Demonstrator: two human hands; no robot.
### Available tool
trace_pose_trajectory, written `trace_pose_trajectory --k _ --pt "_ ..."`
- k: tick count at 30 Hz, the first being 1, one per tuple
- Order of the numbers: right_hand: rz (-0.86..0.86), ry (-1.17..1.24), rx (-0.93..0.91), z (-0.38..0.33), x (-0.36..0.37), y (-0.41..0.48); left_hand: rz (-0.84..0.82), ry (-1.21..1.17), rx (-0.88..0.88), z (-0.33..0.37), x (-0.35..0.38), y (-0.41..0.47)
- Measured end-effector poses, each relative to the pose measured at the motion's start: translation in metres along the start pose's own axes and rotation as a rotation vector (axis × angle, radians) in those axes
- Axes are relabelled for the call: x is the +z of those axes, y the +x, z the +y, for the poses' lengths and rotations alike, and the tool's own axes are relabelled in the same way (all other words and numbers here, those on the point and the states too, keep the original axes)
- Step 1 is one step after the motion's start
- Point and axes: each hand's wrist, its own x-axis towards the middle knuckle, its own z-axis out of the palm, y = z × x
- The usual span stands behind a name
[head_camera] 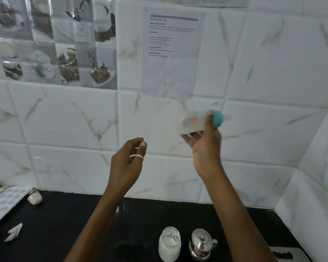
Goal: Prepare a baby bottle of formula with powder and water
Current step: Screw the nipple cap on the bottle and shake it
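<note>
My right hand (pixel 204 146) curls tight round the bottle (pixel 194 122) at the middle right. My left hand (pixel 127 159) hangs loose and empty. I should shake it hard and not let go

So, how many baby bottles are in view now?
1: the baby bottle, blurred, is held by the right hand before the tiled wall. Others may be hidden outside the frame.

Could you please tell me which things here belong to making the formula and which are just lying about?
For the job: baby bottle, held in the right hand; powder jar; steel kettle.
Lying about: dimpled tray; crumpled paper scrap; small white cup; printed sheet on the wall.
</note>
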Motion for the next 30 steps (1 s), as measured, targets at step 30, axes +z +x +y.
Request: trace_pose_trajectory --k 30 --pt "-0.219 -0.394 0.119 0.037 -0.005 -0.016 0.019 0.047 0.029 0.002 0.002 0.025"
